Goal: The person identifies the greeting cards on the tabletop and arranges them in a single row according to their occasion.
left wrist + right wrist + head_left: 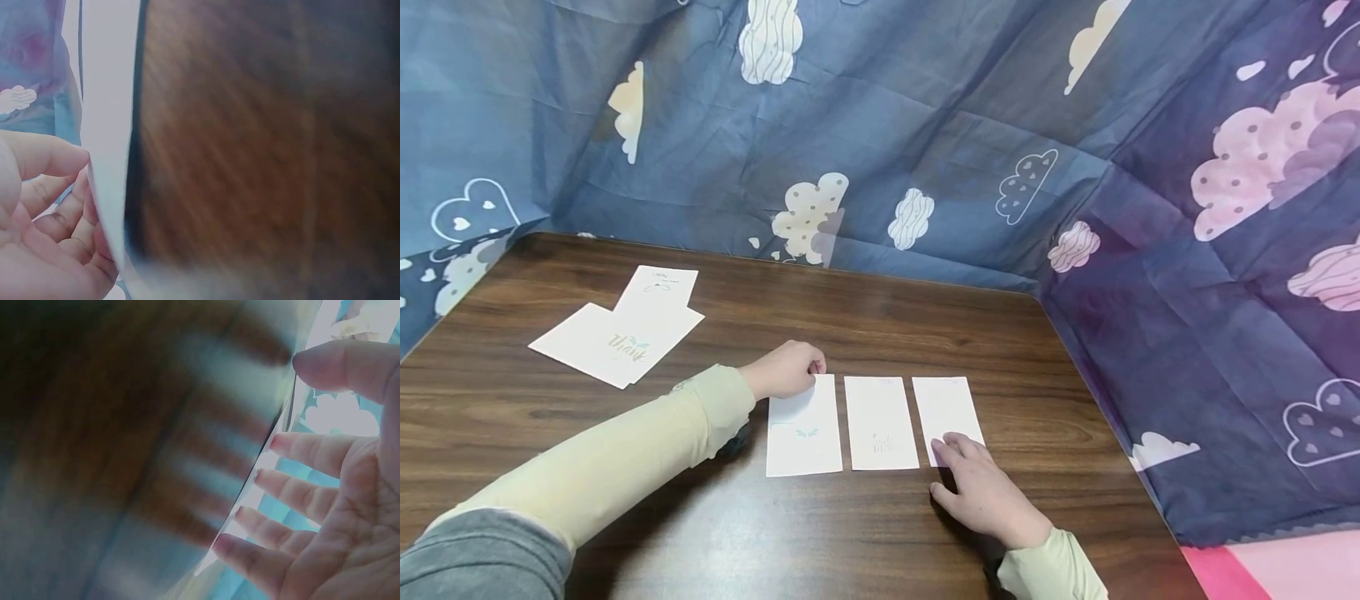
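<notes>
Three white cards lie in a row on the brown wooden table. My left hand (pixel 785 370) is at the far edge of the left card (pixel 806 450), which bears a small teal mark. In the left wrist view, the thumb and curled fingers (pixel 59 215) of that hand hold the edge of a white card (pixel 111 75). Between the outer two lies the middle card (pixel 880 417), with faint lettering. Spread fingertips of my right hand (pixel 985 492) touch the near part of the right card (pixel 946 408). The right wrist view shows those fingers (pixel 306 450) nearly straight.
Several overlapping white cards (pixel 587 337) with lettering lie at the left of the wooden table (pixel 880 317). Blue cloud-patterned cloth (pixel 887 108) hangs behind the table and along its right side. A pink surface (pixel 1292 567) shows at the lower right.
</notes>
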`<state>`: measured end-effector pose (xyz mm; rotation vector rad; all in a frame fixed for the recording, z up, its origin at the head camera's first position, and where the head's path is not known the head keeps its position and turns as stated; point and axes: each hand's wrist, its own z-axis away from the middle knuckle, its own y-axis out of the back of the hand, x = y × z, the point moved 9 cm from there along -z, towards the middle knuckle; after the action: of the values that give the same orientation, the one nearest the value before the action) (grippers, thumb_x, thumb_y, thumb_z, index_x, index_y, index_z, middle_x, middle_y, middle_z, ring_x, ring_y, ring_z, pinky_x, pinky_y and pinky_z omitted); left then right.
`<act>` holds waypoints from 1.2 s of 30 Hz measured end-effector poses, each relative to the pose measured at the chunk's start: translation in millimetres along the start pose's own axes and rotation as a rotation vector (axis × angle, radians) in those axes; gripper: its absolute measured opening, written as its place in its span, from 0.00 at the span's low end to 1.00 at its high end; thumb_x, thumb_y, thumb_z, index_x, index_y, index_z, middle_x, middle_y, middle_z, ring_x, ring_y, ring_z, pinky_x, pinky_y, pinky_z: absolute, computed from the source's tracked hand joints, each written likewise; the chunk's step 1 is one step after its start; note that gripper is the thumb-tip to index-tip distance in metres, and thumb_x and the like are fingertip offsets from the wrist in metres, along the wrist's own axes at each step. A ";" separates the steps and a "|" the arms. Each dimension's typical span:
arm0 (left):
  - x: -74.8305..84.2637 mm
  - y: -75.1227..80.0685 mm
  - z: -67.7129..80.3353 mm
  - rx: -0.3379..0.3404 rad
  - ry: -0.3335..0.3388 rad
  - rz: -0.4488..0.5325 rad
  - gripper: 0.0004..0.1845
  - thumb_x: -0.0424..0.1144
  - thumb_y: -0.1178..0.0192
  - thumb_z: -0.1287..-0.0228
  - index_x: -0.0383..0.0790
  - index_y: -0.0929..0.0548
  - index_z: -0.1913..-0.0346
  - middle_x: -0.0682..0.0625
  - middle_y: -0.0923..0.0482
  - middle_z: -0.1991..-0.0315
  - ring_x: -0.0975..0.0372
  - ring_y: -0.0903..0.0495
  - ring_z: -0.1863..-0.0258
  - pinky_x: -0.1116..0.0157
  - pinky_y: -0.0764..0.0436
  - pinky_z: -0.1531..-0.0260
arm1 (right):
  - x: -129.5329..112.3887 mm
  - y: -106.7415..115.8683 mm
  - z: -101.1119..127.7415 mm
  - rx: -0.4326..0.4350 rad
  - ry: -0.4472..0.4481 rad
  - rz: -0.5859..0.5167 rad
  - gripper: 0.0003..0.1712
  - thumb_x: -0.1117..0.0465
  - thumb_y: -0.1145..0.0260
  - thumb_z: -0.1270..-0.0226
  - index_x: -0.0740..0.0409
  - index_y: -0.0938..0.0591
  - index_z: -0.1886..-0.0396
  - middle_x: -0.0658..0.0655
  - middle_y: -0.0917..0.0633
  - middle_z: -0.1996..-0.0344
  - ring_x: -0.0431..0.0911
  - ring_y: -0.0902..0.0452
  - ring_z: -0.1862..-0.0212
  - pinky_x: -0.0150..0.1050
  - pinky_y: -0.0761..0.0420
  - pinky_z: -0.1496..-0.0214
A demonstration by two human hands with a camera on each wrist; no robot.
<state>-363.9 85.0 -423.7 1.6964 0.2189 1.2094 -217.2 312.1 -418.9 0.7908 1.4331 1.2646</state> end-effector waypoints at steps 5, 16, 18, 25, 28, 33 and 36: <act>1.7 3.6 1.4 -0.005 -0.002 -0.029 0.12 0.22 0.43 0.39 0.31 0.16 0.55 0.45 0.19 0.60 0.55 0.23 0.59 0.58 0.21 0.53 | -1.0 -0.6 -0.6 -0.006 -0.001 0.001 0.33 0.61 0.28 0.37 0.69 0.22 0.34 0.69 0.25 0.36 0.66 0.32 0.32 0.63 0.30 0.33; -53.4 76.9 29.0 0.189 0.103 -0.003 0.16 0.32 0.40 0.38 0.26 0.21 0.50 0.34 0.18 0.54 0.41 0.20 0.51 0.44 0.24 0.44 | -3.4 -1.5 -3.3 -0.007 0.009 0.010 0.33 0.60 0.28 0.38 0.68 0.22 0.34 0.68 0.25 0.36 0.66 0.30 0.34 0.61 0.29 0.34; -71.1 94.3 42.7 0.226 0.142 -0.007 0.15 0.33 0.42 0.36 0.25 0.22 0.51 0.32 0.18 0.55 0.40 0.20 0.52 0.43 0.24 0.46 | -3.0 -1.1 -2.2 -0.001 0.013 0.011 0.33 0.60 0.28 0.38 0.68 0.22 0.34 0.68 0.24 0.36 0.66 0.30 0.34 0.61 0.28 0.35; -143.5 135.8 96.0 0.266 0.360 -0.057 0.22 0.37 0.47 0.31 0.16 0.29 0.47 0.22 0.24 0.52 0.34 0.23 0.52 0.39 0.25 0.48 | -0.3 -2.7 3.7 0.013 0.008 0.020 0.32 0.59 0.28 0.38 0.69 0.21 0.36 0.68 0.23 0.38 0.66 0.29 0.36 0.62 0.28 0.36; -163.8 144.6 113.7 0.246 0.451 -0.068 0.30 0.41 0.48 0.29 0.12 0.35 0.42 0.17 0.31 0.47 0.30 0.29 0.47 0.35 0.31 0.43 | -0.6 -3.8 4.9 0.015 -0.003 0.020 0.32 0.59 0.29 0.38 0.69 0.21 0.36 0.68 0.23 0.38 0.66 0.28 0.36 0.62 0.27 0.36; -175.0 148.5 127.9 0.179 0.516 -0.082 0.39 0.47 0.49 0.27 0.07 0.43 0.37 0.12 0.39 0.42 0.23 0.39 0.40 0.31 0.39 0.39 | -3.1 -3.1 2.1 0.019 -0.006 0.019 0.32 0.60 0.28 0.38 0.69 0.21 0.35 0.68 0.24 0.38 0.66 0.29 0.35 0.62 0.27 0.36; -171.2 147.7 129.1 0.141 0.519 -0.103 0.41 0.50 0.48 0.27 0.07 0.43 0.38 0.11 0.40 0.42 0.21 0.39 0.41 0.31 0.37 0.40 | -4.6 -2.8 -0.3 0.016 -0.002 0.021 0.32 0.60 0.28 0.38 0.68 0.21 0.35 0.68 0.24 0.38 0.66 0.29 0.35 0.63 0.27 0.36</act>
<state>-399.5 -172.6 -411.4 1.4375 0.7115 1.5667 -215.9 307.0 -420.5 0.8199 1.4388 1.2695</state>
